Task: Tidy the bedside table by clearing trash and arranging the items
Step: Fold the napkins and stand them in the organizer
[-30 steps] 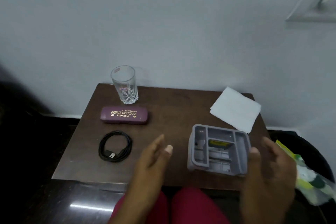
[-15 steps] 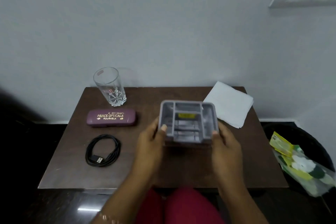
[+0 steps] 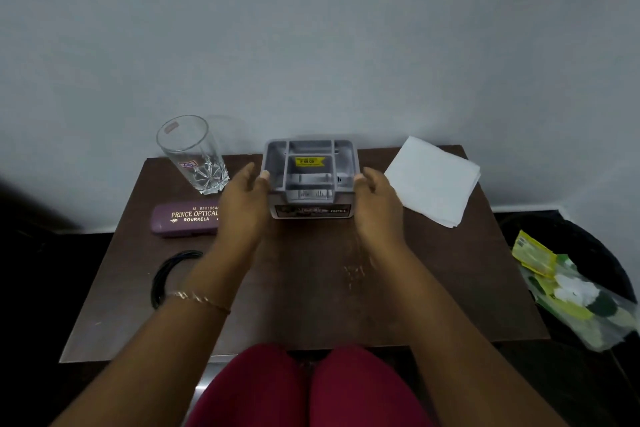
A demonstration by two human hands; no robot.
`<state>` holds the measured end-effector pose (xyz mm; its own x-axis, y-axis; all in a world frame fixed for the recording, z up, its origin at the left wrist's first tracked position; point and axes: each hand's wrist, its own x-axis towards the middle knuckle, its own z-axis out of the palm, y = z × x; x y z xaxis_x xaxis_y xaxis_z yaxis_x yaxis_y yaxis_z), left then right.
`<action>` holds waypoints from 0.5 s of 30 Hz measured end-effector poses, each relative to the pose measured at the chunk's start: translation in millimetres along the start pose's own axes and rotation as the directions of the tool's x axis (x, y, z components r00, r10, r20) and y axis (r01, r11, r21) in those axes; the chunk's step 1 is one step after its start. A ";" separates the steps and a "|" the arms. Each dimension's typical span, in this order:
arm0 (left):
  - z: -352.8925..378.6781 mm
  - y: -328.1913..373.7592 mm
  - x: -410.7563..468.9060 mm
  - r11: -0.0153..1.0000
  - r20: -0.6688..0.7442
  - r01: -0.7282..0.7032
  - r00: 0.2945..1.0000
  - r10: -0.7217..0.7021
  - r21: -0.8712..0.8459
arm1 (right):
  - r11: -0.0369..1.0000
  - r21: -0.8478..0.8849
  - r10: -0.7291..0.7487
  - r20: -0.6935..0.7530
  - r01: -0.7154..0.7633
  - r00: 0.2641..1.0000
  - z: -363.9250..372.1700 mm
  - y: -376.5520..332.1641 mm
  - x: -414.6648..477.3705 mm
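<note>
The left hand (image 3: 242,208) and the right hand (image 3: 377,208) grip a grey plastic compartment organiser (image 3: 311,180) between them. Each hand is on one side wall, with the thumb hooked over a near corner of the rim and the fingers wrapped out of sight round the side. The organiser is at the far edge of the dark brown wooden bedside table (image 3: 311,288), close to the wall. Whether its base is down on the wood cannot be told. Its compartments hold only a yellow price sticker.

Just beyond the left hand stands a clear cut-glass tumbler (image 3: 194,156), upright. A purple hard spectacle case (image 3: 183,220) lies beside that hand, partly hidden by it. A coiled black cable (image 3: 166,270) lies outside the left wrist. Just outside the right hand lies a folded white paper napkin (image 3: 433,180), apart from the organiser. Well past the right forearm, off the table, a black waste bin (image 3: 588,239) holds yellow and green wrappers (image 3: 568,288).

The trash step looks largely done, as the only wrappers in view are in the bin; the napkin may yet follow them. Arranging seems barely begun. The organiser is just being positioned, and the case, cable and tumbler are loose and apparently unsorted.
</note>
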<state>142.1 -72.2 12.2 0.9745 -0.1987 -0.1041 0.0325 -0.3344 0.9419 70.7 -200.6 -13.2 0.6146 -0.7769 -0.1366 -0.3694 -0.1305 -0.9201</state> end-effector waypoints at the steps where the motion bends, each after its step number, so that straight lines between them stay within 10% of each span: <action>1: 2.1 3.2 -7.9 0.983 -0.100 -0.151 0.982 0.162 0.104 | 1.000 0.003 0.015 -0.045 -0.014 0.999 -5.7 2.7 1.9; 4: 36.0 9.5 -40.2 0.856 0.038 -0.496 0.867 0.496 0.144 | 0.998 -0.028 0.053 -0.221 -0.060 0.974 -34.4 22.5 15.3; 8: 114.3 11.4 -63.7 0.989 0.514 -0.120 0.856 0.057 0.091 | 0.953 -0.180 0.170 -0.343 -0.243 0.924 -76.0 56.7 31.0; 15: 193.4 20.1 -23.5 0.929 0.299 -0.003 0.947 -0.116 0.371 | 0.923 -0.308 0.149 -0.264 -0.230 0.953 -101.6 80.6 44.3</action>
<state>77.0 -252.4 -28.2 0.8531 -0.4244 -0.3034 -0.0552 -0.6517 0.7564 -2.7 -308.2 -56.1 0.3468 -0.9223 -0.1703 -0.6970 -0.1320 -0.7048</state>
